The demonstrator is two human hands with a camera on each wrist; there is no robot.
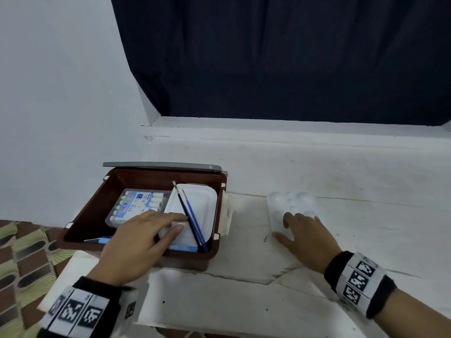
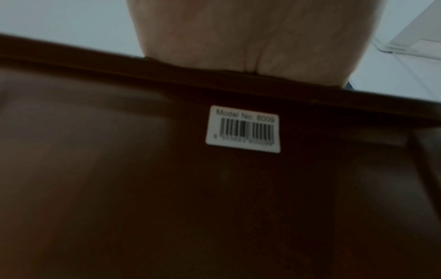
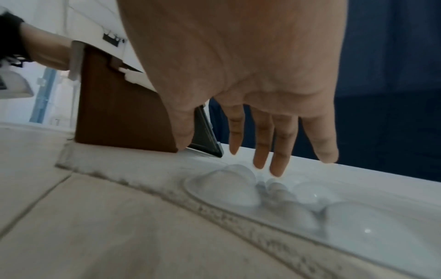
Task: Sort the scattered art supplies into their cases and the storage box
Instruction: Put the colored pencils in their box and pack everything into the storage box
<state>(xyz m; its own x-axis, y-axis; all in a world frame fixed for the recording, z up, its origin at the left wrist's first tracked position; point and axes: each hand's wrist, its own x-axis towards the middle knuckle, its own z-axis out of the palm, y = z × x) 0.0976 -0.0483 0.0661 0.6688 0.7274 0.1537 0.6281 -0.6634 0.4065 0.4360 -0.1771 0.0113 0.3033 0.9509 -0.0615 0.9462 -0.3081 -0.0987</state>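
Left hand (image 1: 136, 242) flat, fingers straight on white case (image 1: 195, 206) in brown box (image 1: 85, 215), lower left, likely steadying | right hand (image 1: 305, 237) open, fingers spread above clear palette (image 1: 292, 203), centre right, holding nothing, apparently reaching to pick it up.

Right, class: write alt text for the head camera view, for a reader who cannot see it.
A person's left hand reaches into an open brown storage box holding a marker set, a white case and two paintbrushes. Their right hand, fingers spread, is at a clear plastic palette lying beside the box.

Black wristbands (image 1: 358, 286) with coded tags
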